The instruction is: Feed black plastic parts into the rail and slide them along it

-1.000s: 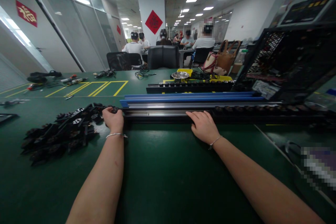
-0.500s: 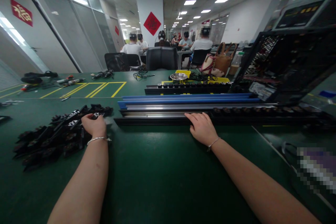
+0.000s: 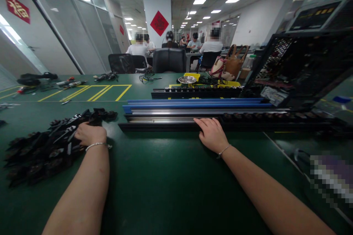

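Observation:
My left hand [image 3: 91, 134] is at the near right side of a heap of small black parts [image 3: 41, 150]. Its fingers curl inward, and whatever they hold is hidden behind the hand. Black pieces with metal bits lie all around it. My right hand [image 3: 211, 134] lies with outstretched fingers on a long black rail [image 3: 160, 127], its fingertips over the bright metal channel [image 3: 165, 120]. A row of black parts [image 3: 256, 116] sits along the rail's right portion.
Blue rails [image 3: 193, 102] lie behind the black one. Farther back are another black strip with parts [image 3: 198, 93], a metal bowl [image 3: 187, 80] and yellow trays. An open computer case [image 3: 300, 66] stands at right. Tools [image 3: 72, 83] lie at back left. Several people sit beyond.
My left hand has shifted slightly left and down, deeper into the heap, and turned so its fingers are hidden. My right hand stays on the rail. The view has moved a little.

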The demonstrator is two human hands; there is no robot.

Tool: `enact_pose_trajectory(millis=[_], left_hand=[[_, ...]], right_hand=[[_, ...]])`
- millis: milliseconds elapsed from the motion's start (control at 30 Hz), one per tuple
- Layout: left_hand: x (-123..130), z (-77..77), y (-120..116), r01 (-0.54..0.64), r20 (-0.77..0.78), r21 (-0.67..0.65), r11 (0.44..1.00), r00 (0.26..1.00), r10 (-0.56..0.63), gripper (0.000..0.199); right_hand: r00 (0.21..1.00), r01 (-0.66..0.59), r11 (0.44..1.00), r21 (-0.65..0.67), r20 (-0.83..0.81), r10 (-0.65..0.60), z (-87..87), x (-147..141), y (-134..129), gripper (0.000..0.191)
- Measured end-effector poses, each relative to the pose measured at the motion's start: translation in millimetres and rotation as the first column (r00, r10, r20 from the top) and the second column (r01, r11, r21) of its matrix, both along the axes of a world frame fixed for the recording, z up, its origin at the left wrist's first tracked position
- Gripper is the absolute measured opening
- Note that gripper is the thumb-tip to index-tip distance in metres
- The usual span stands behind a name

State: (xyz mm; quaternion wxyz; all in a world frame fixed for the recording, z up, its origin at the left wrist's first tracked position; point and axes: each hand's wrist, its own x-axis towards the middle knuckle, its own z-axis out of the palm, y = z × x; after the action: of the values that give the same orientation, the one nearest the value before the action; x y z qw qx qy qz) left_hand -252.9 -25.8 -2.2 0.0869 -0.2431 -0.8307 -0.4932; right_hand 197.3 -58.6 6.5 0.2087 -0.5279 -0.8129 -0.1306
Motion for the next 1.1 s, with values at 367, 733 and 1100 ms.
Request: enact_pose_trajectory(millis=[367, 733, 1100], left_hand=[[27.3, 21.6, -10.9, -0.042, 0.087, -0.068, 0.997, 0.995, 0.048, 0.036], [116.3, 39.9, -14.9, 0.441, -0.541, -0.041, 0.896, 0.744, -0.391, 0.026], [264.0, 8.0, -31.3, 0.63, -0.493, -0.611, 0.479, 0.171, -0.853, 0.055]], right_hand=[[0.988, 0.018, 0.993, 0.116, -0.154, 0.0, 5.1, 2.8, 1.6, 0.044], [0.892, 0.388, 0.907, 0.166, -0.316, -0.323, 0.8, 23.8, 14.5, 0.036], [0.889, 0.357, 0.917, 0.177, -0.366, -0.275, -1.8, 21.5, 16.7, 0.033]])
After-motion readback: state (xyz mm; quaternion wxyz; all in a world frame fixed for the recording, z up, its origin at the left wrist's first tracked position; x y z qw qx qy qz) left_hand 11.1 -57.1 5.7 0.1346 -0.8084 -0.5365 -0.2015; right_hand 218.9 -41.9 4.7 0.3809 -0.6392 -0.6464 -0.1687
